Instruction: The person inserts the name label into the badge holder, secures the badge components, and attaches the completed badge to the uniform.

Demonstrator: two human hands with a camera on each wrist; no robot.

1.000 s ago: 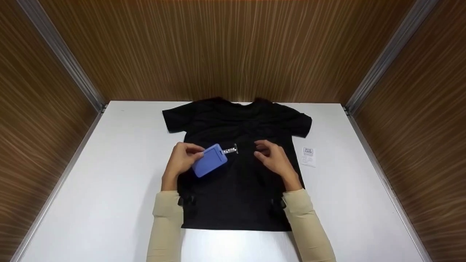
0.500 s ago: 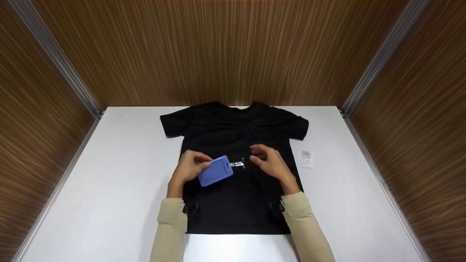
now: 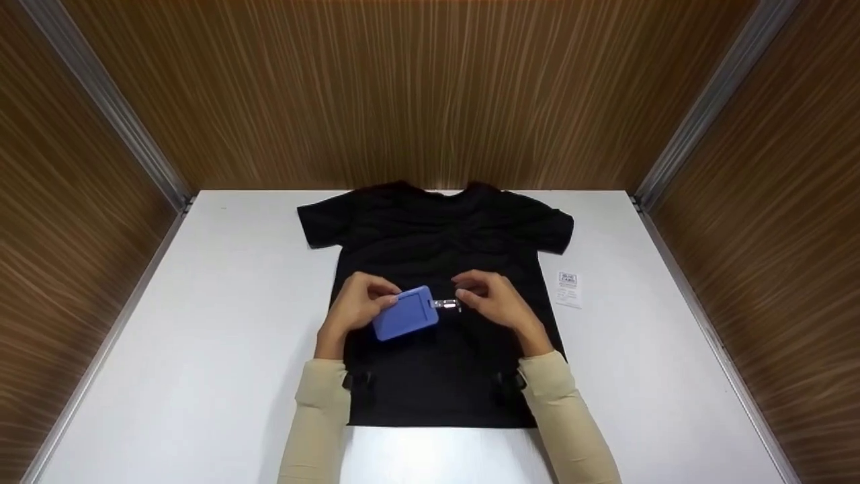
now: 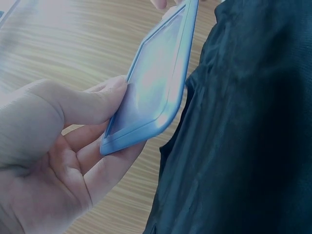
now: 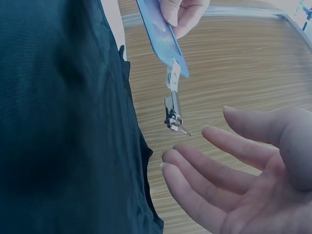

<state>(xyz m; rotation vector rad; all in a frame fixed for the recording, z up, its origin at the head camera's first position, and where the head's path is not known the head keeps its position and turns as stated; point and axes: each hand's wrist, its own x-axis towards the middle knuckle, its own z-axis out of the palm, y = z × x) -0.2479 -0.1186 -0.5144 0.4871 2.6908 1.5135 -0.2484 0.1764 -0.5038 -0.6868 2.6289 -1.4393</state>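
My left hand (image 3: 358,304) pinches a blue badge holder (image 3: 406,314) between thumb and fingers, over the shirt. In the left wrist view the thumb lies on the clear window of the badge holder (image 4: 151,83), fingers behind it. A metal clip (image 5: 173,109) on a short strap hangs from the holder's slotted end and points toward my right hand (image 3: 497,299). In the right wrist view the right hand (image 5: 239,170) holds nothing, its fingers loosely bent, a small gap from the clip. Beneath both hands a black T-shirt (image 3: 443,383) lies spread out, collar at the far side.
A white printed card (image 3: 568,290) lies on the white table (image 3: 645,376), just right of the shirt. Wood-grain panels (image 3: 430,94) stand at the back and both sides, with metal strips at the corners.
The left hand has carried the badge holder to the right, bringing its clip close to the right hand's fingertips. The right hand has shifted slightly left. Shirt and card lie as before.
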